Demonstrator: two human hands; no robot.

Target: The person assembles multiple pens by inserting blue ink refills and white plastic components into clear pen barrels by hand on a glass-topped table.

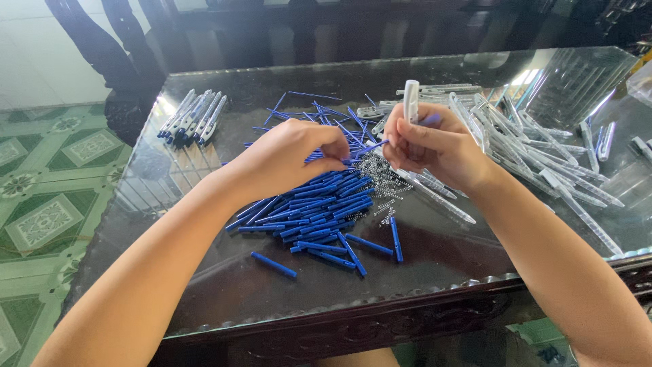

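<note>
Underneath both hands, a dark glass-topped table (435,261) with a carved wooden rim. Beyond the right hand and out to its right, a wide sprawl of clear plastic pen barrels (536,160), some crossing one another. Directly below the left hand, reaching toward the body, a heap of short blue plastic tubes (319,214), a few strays lying nearer the table edge. Far beyond the left hand, to its left, a neat row of assembled blue-and-clear pens (193,117) lying side by side. Between the two hands and just under them, a small pile of tiny metal springs (377,178).

Left hand (288,158) curled, knuckles up, fingertips pinched on a thin blue ink refill (372,146) that runs across toward the other hand. Right hand (435,146) closed around an upright clear pen barrel with a white cap end (411,100), the cap poking above the fingers, the refill's far end meeting this hand at the fingertips. Whether the refill already sits inside the barrel: cannot tell.
</note>
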